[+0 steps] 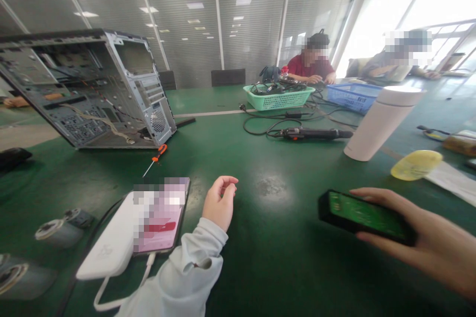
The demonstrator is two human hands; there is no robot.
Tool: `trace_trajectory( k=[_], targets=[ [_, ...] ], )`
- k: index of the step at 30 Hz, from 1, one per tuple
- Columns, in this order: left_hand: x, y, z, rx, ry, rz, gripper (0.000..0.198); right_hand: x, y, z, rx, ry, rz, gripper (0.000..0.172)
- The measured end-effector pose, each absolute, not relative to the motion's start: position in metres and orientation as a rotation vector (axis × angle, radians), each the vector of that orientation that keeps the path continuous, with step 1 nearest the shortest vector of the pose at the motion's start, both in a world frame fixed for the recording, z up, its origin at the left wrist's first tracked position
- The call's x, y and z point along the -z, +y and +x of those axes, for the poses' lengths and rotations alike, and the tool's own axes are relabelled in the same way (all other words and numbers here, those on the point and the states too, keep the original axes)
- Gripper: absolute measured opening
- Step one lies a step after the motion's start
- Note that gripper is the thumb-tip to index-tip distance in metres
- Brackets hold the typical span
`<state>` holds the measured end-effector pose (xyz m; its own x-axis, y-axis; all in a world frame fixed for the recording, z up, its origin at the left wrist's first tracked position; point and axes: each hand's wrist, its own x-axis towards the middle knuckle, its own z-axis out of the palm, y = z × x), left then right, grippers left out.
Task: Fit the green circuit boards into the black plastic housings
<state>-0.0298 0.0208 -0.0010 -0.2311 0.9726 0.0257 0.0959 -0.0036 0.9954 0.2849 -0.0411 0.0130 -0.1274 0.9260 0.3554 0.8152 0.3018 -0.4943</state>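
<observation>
My right hand (424,237) grips a black-cased green circuit board (366,215) above the table at the right, thumb on the near edge and fingers on the far edge. The board's green face is turned up; its exact kind I cannot make out. Near the middle, my left hand (219,203) is loosely curled with a small gap between thumb and forefinger, and nothing shows in it. Beside my left forearm lie a phone (163,230) and a white power bank (111,237), with a white cable at the phone's lower end.
An open computer case (159,119) stands at the left, near an orange-handled screwdriver (155,158). Metal cylinders (61,233) sit lower left. Farther back are a green basket (278,99), a corded electric screwdriver (308,133), a blue basket (349,96) and a pale tumbler (383,121). Two people sit beyond.
</observation>
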Motion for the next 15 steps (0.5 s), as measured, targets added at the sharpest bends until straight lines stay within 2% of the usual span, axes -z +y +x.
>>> trace_trajectory(
  k=[2, 6, 15],
  targets=[
    [0.001, 0.019, -0.030, -1.338, 1.421, 1.201, 0.018, -0.016, -0.031, 0.241, -0.353, -2.088, -1.451, 0.043],
    [0.000, 0.012, -0.030, -1.314, 1.262, 1.377, 0.033, -0.021, -0.015, 0.162, -0.342, -2.165, -1.346, 0.034],
    [-0.003, 0.008, -0.027, -1.319, 1.308, 1.517, 0.027, -0.004, -0.004, 0.143, -0.248, -2.085, -1.122, 0.036]
  ],
)
